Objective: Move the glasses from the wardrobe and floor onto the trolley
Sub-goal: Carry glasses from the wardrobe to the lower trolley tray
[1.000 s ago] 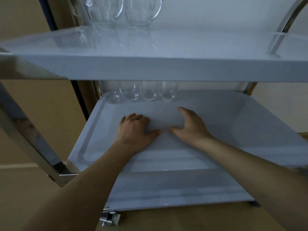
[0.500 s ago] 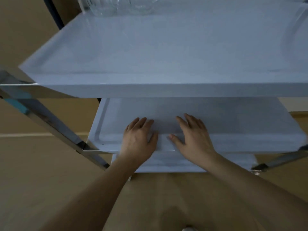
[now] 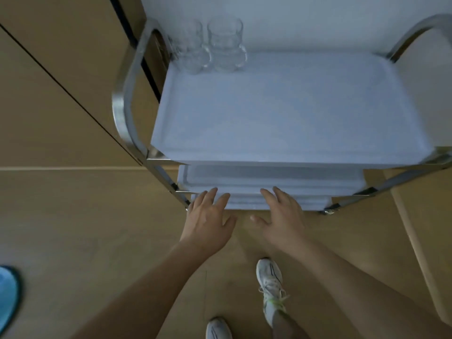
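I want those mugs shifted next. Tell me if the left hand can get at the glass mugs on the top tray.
Probably yes. The left hand is open and empty, low by the trolley's lower trays. The glass mugs stand at the top tray's far left corner, with bare tray before them.

The trolley (image 3: pixel 288 157) stands on the floor (image 3: pixel 85 228) ahead of the person, its three shelves stacked one under another; two handled glass mugs (image 3: pixel 212 45) stand side by side in the far left corner of the top shelf (image 3: pixel 281 111), the rest of which lies bare before them; a wardrobe panel (image 3: pixel 61 81) rises to the trolley's left. Both hands (fingers spread, holding nothing) hover at the near edge of the lower shelves, the left hand (image 3: pixel 208 218) beside the right hand (image 3: pixel 281 216); two shoes (image 3: pixel 270 285) stand on the floor below, nearer the person.
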Demonstrator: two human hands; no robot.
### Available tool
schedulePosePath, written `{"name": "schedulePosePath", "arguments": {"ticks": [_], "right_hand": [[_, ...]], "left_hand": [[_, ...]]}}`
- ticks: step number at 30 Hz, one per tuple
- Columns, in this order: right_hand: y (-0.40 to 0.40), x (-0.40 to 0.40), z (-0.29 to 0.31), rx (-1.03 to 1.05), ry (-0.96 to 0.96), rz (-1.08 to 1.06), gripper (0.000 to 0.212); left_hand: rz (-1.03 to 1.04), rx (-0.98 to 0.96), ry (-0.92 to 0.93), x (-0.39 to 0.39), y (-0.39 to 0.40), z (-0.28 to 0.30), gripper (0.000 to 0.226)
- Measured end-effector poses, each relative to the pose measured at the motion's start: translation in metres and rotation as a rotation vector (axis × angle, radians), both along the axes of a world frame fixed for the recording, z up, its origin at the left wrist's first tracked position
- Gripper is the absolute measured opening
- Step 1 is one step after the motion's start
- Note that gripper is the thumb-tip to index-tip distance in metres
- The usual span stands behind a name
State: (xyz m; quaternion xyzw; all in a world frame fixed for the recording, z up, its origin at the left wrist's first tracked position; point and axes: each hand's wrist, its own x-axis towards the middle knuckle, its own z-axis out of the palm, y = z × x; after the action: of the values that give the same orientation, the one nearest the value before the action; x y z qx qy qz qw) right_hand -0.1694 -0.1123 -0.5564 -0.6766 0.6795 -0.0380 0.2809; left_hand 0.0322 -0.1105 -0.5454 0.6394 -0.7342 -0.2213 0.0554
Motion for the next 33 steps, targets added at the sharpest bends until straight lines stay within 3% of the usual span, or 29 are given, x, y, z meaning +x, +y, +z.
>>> {"name": "schedulePosePath", "arguments": {"ticks": [8,16,23,33], "right_hand": [[0.036,-0.020,0.199,-0.174,-0.026,-0.106,0.074],[0.058,-0.109,0.354,-0.410,0.076,-0.254,0.073],[0.105,-0.232,0.426,-0.539,0.123,-0.397,0.074],[0.226,-0.456,0.467,-0.586,0.245,-0.652,0.076]], "left_hand": [[-0.160,-0.183,-0.003,-0.024,0.001,0.197,0.063],[-0.342,-0.449,0.009,-0.126,-0.010,0.345,0.063],[-0.479,-0.604,0.064,-0.260,0.012,0.421,0.061],[-0.747,-0.678,0.085,-0.512,0.089,0.472,0.067]]}}
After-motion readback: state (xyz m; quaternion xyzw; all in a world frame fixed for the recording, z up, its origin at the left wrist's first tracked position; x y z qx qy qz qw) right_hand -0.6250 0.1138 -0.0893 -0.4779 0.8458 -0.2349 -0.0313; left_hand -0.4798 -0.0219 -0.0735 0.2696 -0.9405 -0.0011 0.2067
